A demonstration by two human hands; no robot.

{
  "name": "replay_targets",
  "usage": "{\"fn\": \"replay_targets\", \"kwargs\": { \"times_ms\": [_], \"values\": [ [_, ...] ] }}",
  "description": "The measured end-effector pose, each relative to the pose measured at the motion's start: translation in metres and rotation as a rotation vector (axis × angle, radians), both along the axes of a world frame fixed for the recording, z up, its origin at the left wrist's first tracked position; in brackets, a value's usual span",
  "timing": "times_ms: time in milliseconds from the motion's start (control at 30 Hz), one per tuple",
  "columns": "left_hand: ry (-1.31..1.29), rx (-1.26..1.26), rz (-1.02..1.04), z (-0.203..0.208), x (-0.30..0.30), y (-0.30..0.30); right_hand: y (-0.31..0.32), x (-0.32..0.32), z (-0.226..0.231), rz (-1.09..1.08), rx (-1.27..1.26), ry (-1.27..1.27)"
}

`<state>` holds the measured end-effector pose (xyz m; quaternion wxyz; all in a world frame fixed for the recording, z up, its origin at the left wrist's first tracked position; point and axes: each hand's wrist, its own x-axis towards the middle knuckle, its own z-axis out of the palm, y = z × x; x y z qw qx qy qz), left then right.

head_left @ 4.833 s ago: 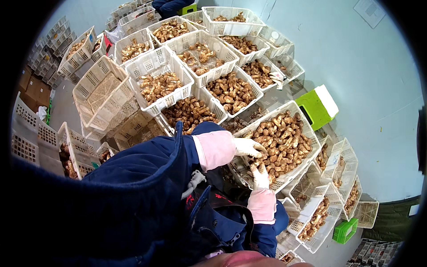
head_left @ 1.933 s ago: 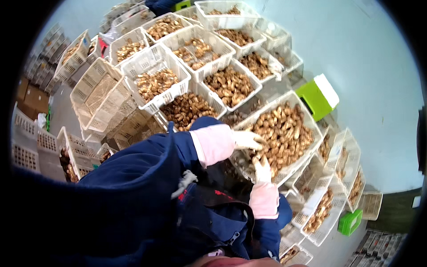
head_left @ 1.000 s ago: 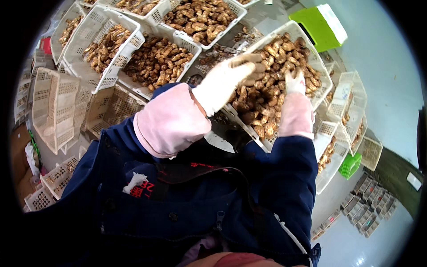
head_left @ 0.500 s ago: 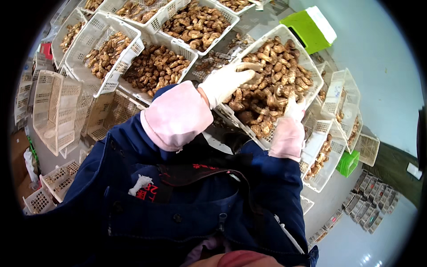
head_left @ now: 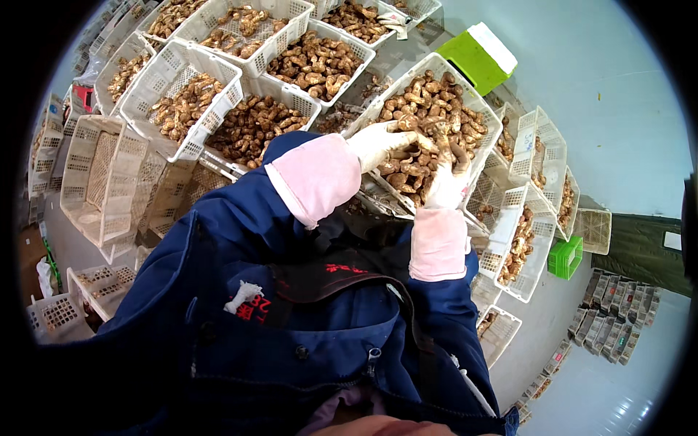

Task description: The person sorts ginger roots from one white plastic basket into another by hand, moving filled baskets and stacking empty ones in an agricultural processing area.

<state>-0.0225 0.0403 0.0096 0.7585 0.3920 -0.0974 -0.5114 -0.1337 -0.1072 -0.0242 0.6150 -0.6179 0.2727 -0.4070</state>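
Observation:
A white plastic crate (head_left: 486, 109) heaped with brown mushrooms (head_left: 436, 98) stands tilted before me. Over the heap, my right hand (head_left: 445, 187), in a pale glove with stained fingertips, grips a long mushroom (head_left: 442, 139) that points away from me. My left hand (head_left: 378, 145), also gloved, reaches in from the left side. Its fingers curl in a loose pinch at a mushroom close to the right hand's fingertips; exactly how it grips is partly hidden. Both wrists wear pink cuffs over dark blue sleeves.
More mushroom crates (head_left: 174, 102) stand to the left and back. At right are further crates (head_left: 520, 251), a small green basket (head_left: 565, 256) and a pale wall. A green box with a white top (head_left: 478, 58) sits behind my crate. Empty crates (head_left: 102, 178) lean at far left.
My view has shifted, so the crates sit differently in it. My hands have come closer together, the left fingers have curled in, and a mushroom now stands out in my right hand.

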Motion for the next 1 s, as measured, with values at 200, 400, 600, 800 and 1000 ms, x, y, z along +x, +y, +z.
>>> {"fn": "replay_targets", "kwargs": {
  "times_ms": [200, 400, 600, 800, 1000],
  "values": [
    [-0.174, 0.054, 0.034, 0.004, 0.000, 0.011, -0.007, -0.024, 0.027, 0.029, -0.697, 0.353],
    [-0.253, 0.184, 0.006, 0.013, -0.010, 0.004, 0.020, -0.021, 0.017, 0.345, -0.572, 0.487],
    [-0.022, 0.012, 0.082, 0.004, -0.010, 0.006, 0.032, -0.028, 0.026, 0.248, 0.122, 0.372],
    [-0.125, -0.078, 0.040, 0.018, -0.018, 0.009, 0.060, -0.046, 0.070, 0.454, 0.519, 0.162],
    [-0.313, -0.055, 0.013, 0.003, -0.022, 0.018, 0.068, -0.051, 0.047, 0.405, 0.217, 0.241]
  ]
}}
